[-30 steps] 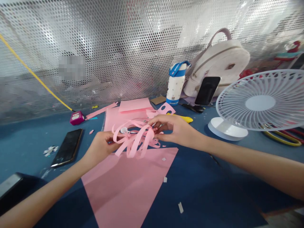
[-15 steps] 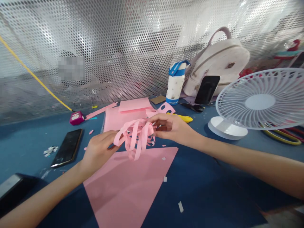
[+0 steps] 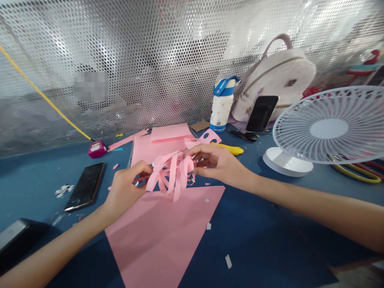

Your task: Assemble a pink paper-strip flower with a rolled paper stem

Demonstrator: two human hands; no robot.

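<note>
Between my hands, a bundle of looped pink paper strips (image 3: 172,176) is held up over the table. My left hand (image 3: 124,192) pinches it at its left end, with thumb and fingers closed. At the other end, my right hand (image 3: 217,162) grips the loops between thumb and fingers; the fingertips are partly hidden behind the paper. Below the bundle lies a large sheet of pink paper (image 3: 162,236), flat on the dark blue table. More pink sheets (image 3: 144,150) lie behind it, along with a pink piece with holes (image 3: 210,136).
A black phone (image 3: 85,186) and a magenta tape measure (image 3: 97,149) lie to the left. Behind are a yellow cutter (image 3: 234,149), a white and blue bottle (image 3: 222,106) and a white backpack (image 3: 279,78). A white fan (image 3: 328,128) stands at right, before a perforated metal wall (image 3: 144,68).
The bundle of pink strips has shifted slightly right and its loops hang differently. My left hand's fingers have changed their hold a little; my right hand is nearly still.
</note>
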